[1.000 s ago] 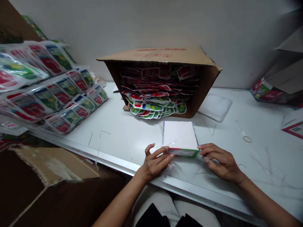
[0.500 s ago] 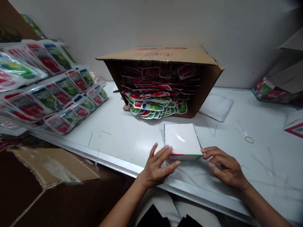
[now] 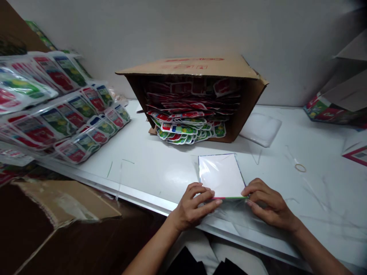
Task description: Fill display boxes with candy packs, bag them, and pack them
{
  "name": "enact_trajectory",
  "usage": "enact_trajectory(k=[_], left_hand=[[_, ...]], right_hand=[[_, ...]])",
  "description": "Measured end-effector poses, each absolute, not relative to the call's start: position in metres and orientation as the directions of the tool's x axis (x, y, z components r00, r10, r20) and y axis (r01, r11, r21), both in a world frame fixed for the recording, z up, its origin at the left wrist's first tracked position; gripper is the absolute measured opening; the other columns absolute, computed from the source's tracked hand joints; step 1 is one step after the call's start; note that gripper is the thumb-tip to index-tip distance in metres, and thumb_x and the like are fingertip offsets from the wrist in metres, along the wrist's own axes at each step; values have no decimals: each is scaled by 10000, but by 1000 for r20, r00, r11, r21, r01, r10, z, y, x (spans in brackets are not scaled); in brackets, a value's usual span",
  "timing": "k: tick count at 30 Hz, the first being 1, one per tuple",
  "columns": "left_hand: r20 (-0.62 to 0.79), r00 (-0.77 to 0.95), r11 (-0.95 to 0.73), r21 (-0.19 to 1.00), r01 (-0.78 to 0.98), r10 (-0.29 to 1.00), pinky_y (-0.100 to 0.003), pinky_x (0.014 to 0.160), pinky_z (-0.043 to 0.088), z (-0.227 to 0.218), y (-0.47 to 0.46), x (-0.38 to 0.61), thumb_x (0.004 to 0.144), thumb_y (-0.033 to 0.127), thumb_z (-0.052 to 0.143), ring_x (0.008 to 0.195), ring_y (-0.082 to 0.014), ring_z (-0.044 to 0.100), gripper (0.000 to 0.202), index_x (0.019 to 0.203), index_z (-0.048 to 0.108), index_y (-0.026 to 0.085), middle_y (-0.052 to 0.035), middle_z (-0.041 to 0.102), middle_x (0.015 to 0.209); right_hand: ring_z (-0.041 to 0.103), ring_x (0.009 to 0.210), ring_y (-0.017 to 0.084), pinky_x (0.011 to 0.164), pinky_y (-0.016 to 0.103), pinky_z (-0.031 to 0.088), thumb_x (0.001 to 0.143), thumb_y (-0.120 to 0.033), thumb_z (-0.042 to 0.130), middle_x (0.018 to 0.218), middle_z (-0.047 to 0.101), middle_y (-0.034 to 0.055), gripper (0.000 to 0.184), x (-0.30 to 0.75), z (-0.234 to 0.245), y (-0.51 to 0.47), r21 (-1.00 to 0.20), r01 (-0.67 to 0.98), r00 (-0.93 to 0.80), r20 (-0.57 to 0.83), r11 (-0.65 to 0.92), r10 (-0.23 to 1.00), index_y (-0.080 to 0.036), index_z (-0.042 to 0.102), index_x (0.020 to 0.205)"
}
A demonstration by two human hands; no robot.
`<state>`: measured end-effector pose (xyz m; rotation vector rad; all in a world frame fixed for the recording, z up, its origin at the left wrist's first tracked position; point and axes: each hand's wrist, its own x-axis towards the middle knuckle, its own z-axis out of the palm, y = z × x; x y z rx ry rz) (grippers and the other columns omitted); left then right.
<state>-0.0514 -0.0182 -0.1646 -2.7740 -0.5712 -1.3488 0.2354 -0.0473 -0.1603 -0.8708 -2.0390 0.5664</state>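
Observation:
A flat, white-topped box point(image 3: 222, 173) with a red and green near edge lies on the white table in front of me. Clear plastic film point(image 3: 229, 212) shows around it and spreads toward the table's front edge. My left hand point(image 3: 193, 204) has its fingers and thumb closed at the near left corner. At the near right corner, my right hand point(image 3: 268, 204) pinches the box edge and the film. How much of each grip is on film rather than box, I cannot tell.
Behind stands an open carton point(image 3: 197, 68) packed with red and green pouches point(image 3: 183, 130). Strips of wrapped pouches point(image 3: 69, 118) pile up at left, above another carton point(image 3: 65, 202). A clear plastic packet point(image 3: 260, 130), a rubber band point(image 3: 300, 167) and printed boxes point(image 3: 329, 110) lie right.
The box has shifted slightly toward me and its near side face no longer shows. My left fingers have moved right and closed at its near edge.

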Motion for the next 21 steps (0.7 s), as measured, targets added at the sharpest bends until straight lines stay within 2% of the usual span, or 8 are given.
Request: enact_trajectory(k=[4,7,10,14,16,18,21], left_hand=[[795,426,-896,321,307,431,-426,926,528,-173,-23,-45,870,92,564,971,-188,644,409,1270,564,177,-71,732,980],[803,318,-858,421,294,503,-435,905,551,-179,-28,-41,835,17,558,956,-189,657,481,1282,558,193,-69,722,984],[779,206,-789,509,344,592,-397,879,579,-182,-35,-38,860,14,524,987,-192,664,463,1273,574,216,-92,668,1133],[702,22,-653,650,390,712,-322,844,595,-182,-43,-32,889,42,528,951,-161,682,359,1185,633,217,-111,547,1297],[678,-41,-614,688,385,734,-335,846,594,-181,-46,-28,904,69,523,990,-177,673,289,1126,654,199,-111,582,1239],[654,-94,-575,717,394,750,-353,852,589,-178,-47,-24,921,97,509,1113,-219,623,231,1051,678,187,-104,643,1116],[604,-186,-509,770,385,775,-376,880,567,-175,-45,-20,927,133,522,1238,-253,539,201,985,706,190,-89,684,977]], right_hand=[[595,817,203,700,353,490,866,-116,535,899,657,51,143,230,-169,-53,-795,266,-252,489,546,835,-226,555,777],[588,777,189,655,311,468,898,-196,532,845,646,44,209,226,-179,-58,-895,226,-62,382,386,922,-218,504,692],[572,768,187,668,307,459,911,-273,530,791,622,40,226,225,-191,-59,-951,176,74,269,253,960,-216,496,696],[541,711,170,643,298,453,919,-315,511,732,588,22,215,225,-204,-58,-983,44,121,182,178,976,-219,480,729],[524,674,162,615,297,457,919,-322,500,719,572,20,224,224,-205,-57,-985,-29,99,165,168,981,-220,470,721],[513,645,158,592,300,463,916,-328,500,700,553,18,228,221,-203,-56,-983,-83,69,156,161,985,-219,474,717],[504,595,143,549,283,456,903,-332,537,692,549,2,173,219,-199,-57,-982,-159,55,89,96,995,-225,470,786]])
